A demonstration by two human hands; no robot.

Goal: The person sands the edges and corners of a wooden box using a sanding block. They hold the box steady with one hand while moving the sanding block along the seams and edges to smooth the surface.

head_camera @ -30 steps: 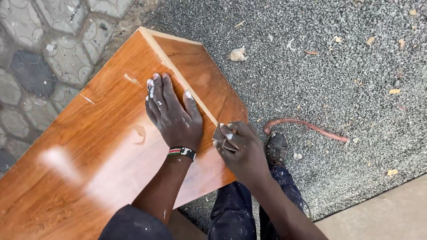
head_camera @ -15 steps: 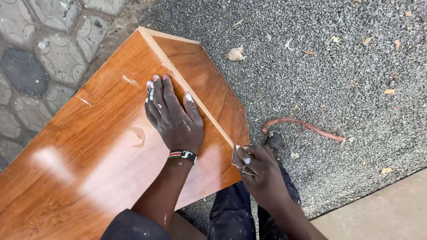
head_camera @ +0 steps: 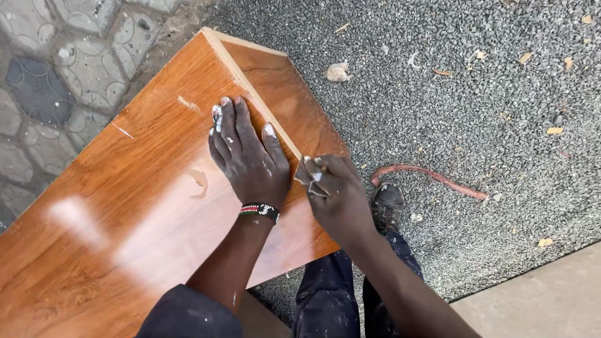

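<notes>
A glossy brown wooden cabinet [head_camera: 125,206] with a pale edge strip lies tilted on the ground. My left hand [head_camera: 247,153] rests flat on its top face, fingers spread and smeared with white filler, a beaded band at the wrist. My right hand [head_camera: 332,184] pinches a small grey piece of sandpaper [head_camera: 305,171] against the pale corner edge, right beside my left thumb.
Grey gravel [head_camera: 438,94] covers the ground to the right, with a crumpled white scrap [head_camera: 338,72] and a reddish curved strip [head_camera: 432,175]. Patterned paving stones [head_camera: 56,81] lie at the left. My dark shoe [head_camera: 388,203] stands by the cabinet; a tan slab [head_camera: 538,300] fills the lower right corner.
My right hand slid down along the corner edge and has come back up it toward my left thumb. My left hand stayed flat in place.
</notes>
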